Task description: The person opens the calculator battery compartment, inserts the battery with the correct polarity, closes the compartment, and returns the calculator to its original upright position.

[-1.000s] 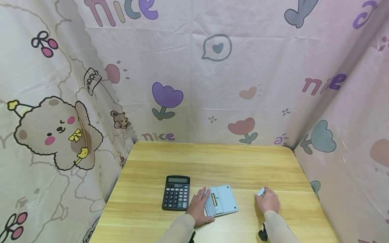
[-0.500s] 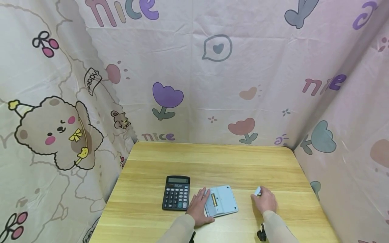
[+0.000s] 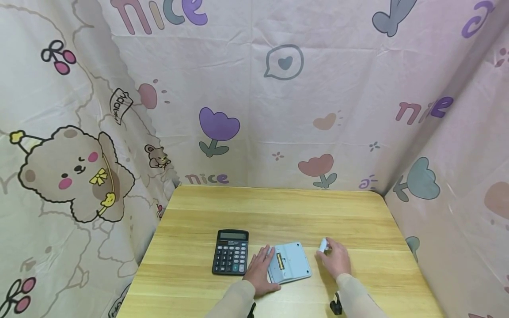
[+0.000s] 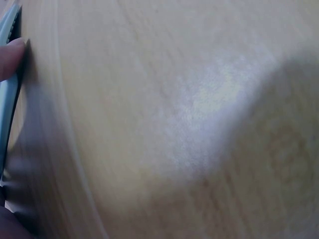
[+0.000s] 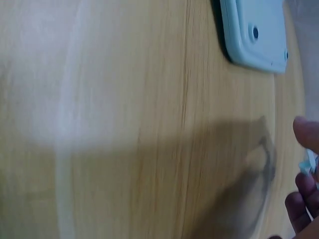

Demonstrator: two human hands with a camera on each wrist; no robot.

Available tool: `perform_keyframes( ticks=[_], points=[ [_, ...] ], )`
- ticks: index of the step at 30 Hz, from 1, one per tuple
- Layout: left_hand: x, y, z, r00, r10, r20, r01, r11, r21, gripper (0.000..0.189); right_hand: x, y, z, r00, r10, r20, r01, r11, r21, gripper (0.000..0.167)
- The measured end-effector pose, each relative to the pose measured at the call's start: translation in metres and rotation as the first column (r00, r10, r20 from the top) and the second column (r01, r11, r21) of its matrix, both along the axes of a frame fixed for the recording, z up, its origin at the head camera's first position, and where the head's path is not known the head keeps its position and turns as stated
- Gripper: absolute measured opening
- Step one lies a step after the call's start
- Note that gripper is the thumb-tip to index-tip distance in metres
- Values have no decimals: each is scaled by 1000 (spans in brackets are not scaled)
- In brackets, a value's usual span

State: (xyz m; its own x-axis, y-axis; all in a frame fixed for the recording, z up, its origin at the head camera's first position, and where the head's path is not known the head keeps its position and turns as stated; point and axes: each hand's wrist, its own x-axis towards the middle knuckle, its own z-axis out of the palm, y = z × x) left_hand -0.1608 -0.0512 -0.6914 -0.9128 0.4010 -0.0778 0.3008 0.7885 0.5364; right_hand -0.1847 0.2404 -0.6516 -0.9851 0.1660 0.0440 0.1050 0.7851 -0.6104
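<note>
A light blue calculator [image 3: 296, 260] lies face down on the wooden table in the head view, its battery bay uncovered with a battery [image 3: 280, 261] in it. Fingers straight and spread, my left hand [image 3: 260, 274] rests along the calculator's left end; its thumb [image 4: 11, 57] touches the edge in the left wrist view. To the right of the calculator, my right hand [image 3: 335, 258] pinches a small light blue battery cover [image 3: 324, 245] between thumb and fingers. Only a sliver of this cover shows past the fingers in the right wrist view.
A black calculator [image 3: 231, 252] lies face up just left of my left hand. A patterned cloth [image 3: 254, 110] hangs behind the table [image 3: 278, 207] and down both sides.
My right hand has moved left toward the light blue calculator, carrying the battery cover, which has turned more upright. My left hand and both calculators have stayed in place.
</note>
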Motion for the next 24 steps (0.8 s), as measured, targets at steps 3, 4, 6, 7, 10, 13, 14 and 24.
perform_keyframes(
  ticks=[3, 4, 6, 7, 10, 13, 14, 24],
  points=[
    [0, 0, 0, 1000, 1, 4, -1, 1000, -3, 121, 0, -8, -3, 999, 47, 11, -47, 998, -36, 66],
    [0, 0, 0, 1000, 0, 3, 0, 1000, 0, 121, 0, -11, -5, 998, 63, 15, -62, 997, -46, 66],
    [-1, 0, 1, 1000, 0, 6, 0, 1000, 2, 120, 0, -15, -8, 996, 90, 14, -89, 994, -64, 65],
    [-1, 0, 0, 1000, 0, 7, 0, 1000, 1, 120, 0, -18, -9, 995, 100, 13, -99, 992, -74, 65],
    [-1, 0, -1, 1000, -2, 6, 2, 1000, 4, 120, 0, -24, -11, 993, 121, -3, -121, 989, -79, 62],
    [-1, 0, 0, 1000, -4, 5, 4, 1000, 3, 121, 0, -30, -10, 991, 136, -9, -136, 987, -81, 62],
    [0, 0, 0, 1000, -4, 3, 4, 1000, 7, 121, 0, -31, -9, 990, 141, -7, -141, 986, -85, 62],
    [1, -1, 4, 1000, -8, 14, 8, 1000, 14, 120, -2, -47, -1, 974, 222, 36, -215, 967, -135, 64]
  ],
)
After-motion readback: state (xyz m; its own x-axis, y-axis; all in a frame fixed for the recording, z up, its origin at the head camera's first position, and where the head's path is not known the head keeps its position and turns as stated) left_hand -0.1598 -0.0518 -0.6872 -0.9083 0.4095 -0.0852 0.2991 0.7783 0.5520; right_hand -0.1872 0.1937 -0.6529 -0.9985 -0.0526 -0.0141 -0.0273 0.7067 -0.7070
